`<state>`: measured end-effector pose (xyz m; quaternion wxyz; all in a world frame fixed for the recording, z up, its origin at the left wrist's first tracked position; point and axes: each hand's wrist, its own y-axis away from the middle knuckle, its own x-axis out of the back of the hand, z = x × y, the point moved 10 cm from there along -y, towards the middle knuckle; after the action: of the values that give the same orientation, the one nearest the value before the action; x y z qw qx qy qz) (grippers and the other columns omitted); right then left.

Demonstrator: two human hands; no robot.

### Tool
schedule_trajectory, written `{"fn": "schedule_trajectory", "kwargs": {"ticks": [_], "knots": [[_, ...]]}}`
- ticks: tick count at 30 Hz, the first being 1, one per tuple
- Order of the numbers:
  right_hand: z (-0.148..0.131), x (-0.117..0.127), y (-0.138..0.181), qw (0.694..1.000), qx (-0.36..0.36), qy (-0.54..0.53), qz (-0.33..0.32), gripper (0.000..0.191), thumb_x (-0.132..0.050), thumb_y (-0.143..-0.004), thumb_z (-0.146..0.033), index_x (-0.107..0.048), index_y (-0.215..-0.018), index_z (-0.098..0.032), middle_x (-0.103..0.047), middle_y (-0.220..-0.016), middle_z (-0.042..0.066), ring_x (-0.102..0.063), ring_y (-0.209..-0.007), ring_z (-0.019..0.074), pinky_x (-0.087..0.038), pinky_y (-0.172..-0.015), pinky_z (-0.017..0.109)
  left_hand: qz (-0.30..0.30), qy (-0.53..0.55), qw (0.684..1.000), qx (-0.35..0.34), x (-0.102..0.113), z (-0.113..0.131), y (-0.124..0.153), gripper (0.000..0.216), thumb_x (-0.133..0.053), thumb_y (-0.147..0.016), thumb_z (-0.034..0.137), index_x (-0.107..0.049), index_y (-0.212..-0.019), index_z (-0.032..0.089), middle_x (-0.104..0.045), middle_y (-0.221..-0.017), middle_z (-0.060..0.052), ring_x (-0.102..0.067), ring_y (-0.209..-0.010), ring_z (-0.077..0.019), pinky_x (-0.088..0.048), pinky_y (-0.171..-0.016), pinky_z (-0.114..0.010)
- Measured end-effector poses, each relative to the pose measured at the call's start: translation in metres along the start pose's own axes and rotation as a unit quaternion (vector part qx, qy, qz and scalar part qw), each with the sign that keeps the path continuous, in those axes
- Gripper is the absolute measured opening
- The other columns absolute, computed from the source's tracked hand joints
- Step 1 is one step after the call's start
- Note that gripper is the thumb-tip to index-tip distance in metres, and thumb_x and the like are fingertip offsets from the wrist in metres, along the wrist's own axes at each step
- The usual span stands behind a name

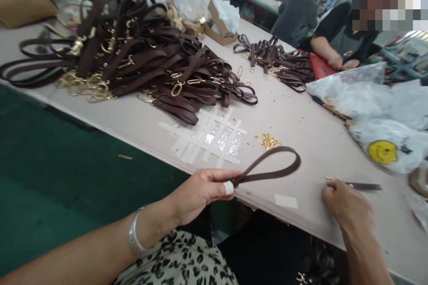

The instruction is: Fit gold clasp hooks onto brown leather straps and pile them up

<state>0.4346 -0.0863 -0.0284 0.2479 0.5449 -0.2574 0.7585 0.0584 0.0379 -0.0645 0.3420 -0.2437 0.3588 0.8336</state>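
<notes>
— From the head view, what does your left hand [203,191] have?
— It pinches one end of a brown looped strap [282,171] between thumb and fingers, at the near edge of the table [301,138]. The loop points right, away from your fingers. You wear a white wrap [228,188] on that thumb and a silver bangle [135,231] on that wrist.
— And your right hand [349,205]?
— It is down at the tabletop, fingers curled, with small gold bits [331,180] at the fingertips. A dark strip [369,186] sticks out to its right; you cannot tell whether your fingers grip it.
— What lies around your hands?
— Just beyond the loop you have a small pile of gold pieces [270,140]. Left of that, white tape [217,140] crosses shiny patches on the table. Between your hands, near the edge, is a white label [286,201].
— And farther off?
— A big heap of brown straps [157,67] with gold clips on your left, a smaller heap [277,60] beyond, and a plastic bag [397,142] with a yellow smiley on your right.
</notes>
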Motion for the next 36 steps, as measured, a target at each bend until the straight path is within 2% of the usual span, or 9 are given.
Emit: {"fn": "schedule_trajectory", "kwargs": {"ticks": [5, 8, 13, 16, 18, 21, 26, 32, 36], "knots": [[0.019, -0.005, -0.001, 0.996, -0.041, -0.065, 0.034, 0.035, -0.051, -0.084, -0.029, -0.074, -0.106, -0.017, -0.074, -0.097, 0.017, -0.069, -0.083, 0.0333, -0.052, -0.075, 0.045, -0.001, -0.068, 0.997, -0.028, -0.007, 0.007, -0.001, 0.030, -0.074, -0.066, 0.007, -0.078, -0.095, 0.014, -0.077, -0.085, -0.003, -0.068, -0.081, -0.0123, -0.050, -0.081, -0.024], [0.015, 0.004, 0.016, 0.959, -0.097, -0.262, 0.052, 0.029, -0.063, -0.078, -0.035, -0.077, -0.099, -0.021, -0.075, -0.096, 0.013, -0.069, -0.089, 0.0320, -0.052, -0.085, 0.046, 0.046, -0.081, 0.995, -0.028, 0.004, 0.003, -0.005, 0.023, -0.076, -0.064, 0.007, -0.071, -0.086, 0.013, -0.074, -0.074, -0.001, -0.067, -0.068, -0.0116, -0.052, -0.072, -0.025], [-0.085, 0.043, 0.075, 0.799, -0.041, -0.599, 0.033, 0.031, -0.084, -0.067, -0.041, -0.078, -0.091, -0.021, -0.075, -0.083, 0.006, -0.070, -0.078, 0.0243, -0.057, -0.081, 0.041, 0.057, -0.091, 0.992, -0.059, 0.008, -0.001, -0.013, 0.022, -0.077, -0.064, 0.009, -0.063, -0.081, 0.014, -0.070, -0.069, 0.001, -0.066, -0.065, -0.0112, -0.053, -0.069, -0.026], [-0.159, 0.075, 0.105, 0.737, 0.072, -0.672, 0.020, 0.013, -0.079, -0.076, -0.029, -0.077, -0.088, -0.024, -0.074, -0.088, 0.004, -0.069, -0.078, 0.0196, -0.058, -0.072, 0.033, 0.045, -0.105, 0.990, -0.086, 0.003, 0.003, -0.014, 0.017, -0.073, -0.069, 0.011, -0.067, -0.086, 0.013, -0.069, -0.072, 0.001, -0.063, -0.065, -0.0097, -0.052, -0.069, -0.024], [-0.193, 0.091, 0.116, 0.718, 0.141, -0.681, 0.020, 0.008, -0.074, -0.081, -0.022, -0.076, -0.088, -0.025, -0.073, -0.090, 0.003, -0.068, -0.081, 0.0183, -0.057, -0.072, 0.031, 0.037, -0.119, 0.986, -0.107, -0.001, 0.006, -0.011, 0.016, -0.070, -0.073, 0.012, -0.070, -0.088, 0.013, -0.069, -0.074, 0.001, -0.062, -0.066, -0.0094, -0.051, -0.070, -0.024], [-0.216, 0.102, 0.120, 0.719, 0.180, -0.670, 0.030, 0.009, -0.070, -0.084, -0.018, -0.073, -0.088, -0.025, -0.072, -0.088, 0.002, -0.067, -0.081, 0.0171, -0.056, -0.074, 0.031, 0.031, -0.147, 0.979, -0.139, -0.004, 0.012, -0.006, 0.015, -0.068, -0.076, 0.014, -0.071, -0.091, 0.014, -0.071, -0.080, -0.001, -0.064, -0.073, -0.0123, -0.052, -0.073, -0.026], [-0.212, 0.103, 0.119, 0.721, 0.147, -0.675, 0.056, 0.009, -0.074, -0.081, -0.019, -0.072, -0.088, -0.025, -0.072, -0.087, 0.000, -0.067, -0.079, 0.0155, -0.055, -0.070, 0.026, 0.019, -0.263, 0.946, -0.186, -0.008, 0.022, 0.002, 0.028, -0.057, -0.083, 0.013, -0.074, -0.106, 0.016, -0.073, -0.088, -0.002, -0.065, -0.079, -0.0150, -0.051, -0.074, -0.026], [-0.208, 0.105, 0.122, 0.759, 0.137, -0.635, 0.042, 0.005, -0.075, -0.081, -0.025, -0.072, -0.085, -0.024, -0.073, -0.082, -0.001, -0.067, -0.074, 0.0148, -0.053, -0.068, 0.024, 0.029, -0.398, 0.882, -0.251, -0.014, 0.036, 0.015, 0.029, -0.052, -0.084, 0.007, -0.076, -0.099, 0.016, -0.069, -0.077, 0.001, -0.059, -0.069, -0.0123, -0.044, -0.064, -0.023], [-0.207, 0.108, 0.121, 0.789, 0.135, -0.598, 0.036, 0.008, -0.074, -0.082, -0.031, -0.073, -0.085, -0.024, -0.073, -0.080, -0.001, -0.067, -0.069, 0.0157, -0.053, -0.066, 0.026, 0.019, -0.437, 0.854, -0.283, -0.019, 0.038, 0.019, 0.031, -0.049, -0.086, 0.007, -0.074, -0.103, 0.016, -0.072, -0.083, -0.001, -0.063, -0.074, -0.0141, -0.047, -0.070, -0.024]]}}
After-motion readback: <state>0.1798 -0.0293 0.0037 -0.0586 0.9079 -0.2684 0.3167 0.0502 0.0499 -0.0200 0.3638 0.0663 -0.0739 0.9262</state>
